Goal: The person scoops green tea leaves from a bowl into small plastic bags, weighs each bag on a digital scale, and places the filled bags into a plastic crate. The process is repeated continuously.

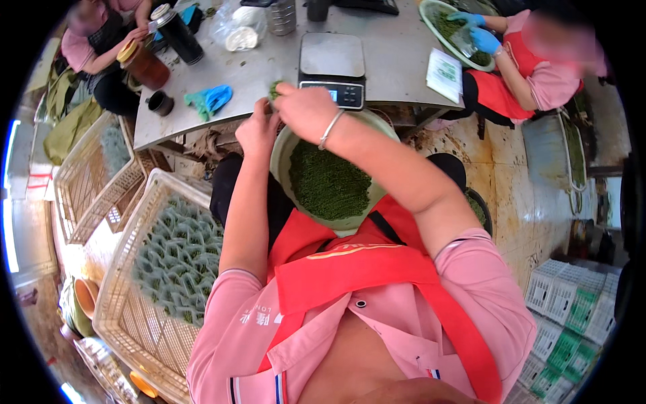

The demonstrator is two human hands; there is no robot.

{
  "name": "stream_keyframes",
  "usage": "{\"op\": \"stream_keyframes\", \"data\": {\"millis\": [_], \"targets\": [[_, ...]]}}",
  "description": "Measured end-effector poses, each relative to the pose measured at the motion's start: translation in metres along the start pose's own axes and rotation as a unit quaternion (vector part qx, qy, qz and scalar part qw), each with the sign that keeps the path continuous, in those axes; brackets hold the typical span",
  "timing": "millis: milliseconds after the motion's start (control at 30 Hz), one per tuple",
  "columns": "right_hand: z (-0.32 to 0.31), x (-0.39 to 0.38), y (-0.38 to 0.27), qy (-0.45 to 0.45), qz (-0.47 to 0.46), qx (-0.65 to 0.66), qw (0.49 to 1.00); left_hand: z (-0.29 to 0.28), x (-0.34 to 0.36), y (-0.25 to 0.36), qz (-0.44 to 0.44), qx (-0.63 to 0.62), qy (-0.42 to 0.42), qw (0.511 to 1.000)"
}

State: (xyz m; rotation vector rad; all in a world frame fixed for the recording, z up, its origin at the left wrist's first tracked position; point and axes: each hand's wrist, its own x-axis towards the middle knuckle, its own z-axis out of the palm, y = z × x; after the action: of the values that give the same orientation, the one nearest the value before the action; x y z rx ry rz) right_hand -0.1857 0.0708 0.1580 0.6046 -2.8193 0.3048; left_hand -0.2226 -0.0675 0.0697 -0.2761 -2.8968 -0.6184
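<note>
Pink shirt [377, 323], red apron [363, 266]; both hands [306, 108] above green-filled basin [282, 151].

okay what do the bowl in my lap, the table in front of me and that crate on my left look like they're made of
The bowl looks like pale green plastic or enamelled metal: smooth, even-coloured rim; hard to tell which. The table looks like bare sheet metal, probably stainless steel: grey, dull sheen, thin bent edge. The crate looks like moulded cream plastic: regular lattice walls.
</note>
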Motion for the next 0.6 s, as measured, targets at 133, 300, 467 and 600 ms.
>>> {"op": "stream_keyframes", "data": {"millis": [133, 300, 467, 600], "targets": [[0.036, 0.004, 0.003, -0.075, 0.060, -0.022, 0.995, 0.016, -0.005, -0.009, 0.141, -0.032, 0.127, 0.981], [0.015, -0.002, -0.010, -0.104, 0.047, 0.035, 0.993, 0.017, -0.005, -0.009, 0.042, -0.017, 0.038, 0.998], [0.044, -0.009, 0.011, -0.149, 0.079, 0.039, 0.985, 0.010, -0.007, 0.001, 0.162, -0.043, 0.099, 0.981], [0.008, -0.029, 0.034, 0.053, -0.110, 0.240, 0.963, 0.014, -0.009, -0.001, 0.121, -0.063, 0.087, 0.987]]}}
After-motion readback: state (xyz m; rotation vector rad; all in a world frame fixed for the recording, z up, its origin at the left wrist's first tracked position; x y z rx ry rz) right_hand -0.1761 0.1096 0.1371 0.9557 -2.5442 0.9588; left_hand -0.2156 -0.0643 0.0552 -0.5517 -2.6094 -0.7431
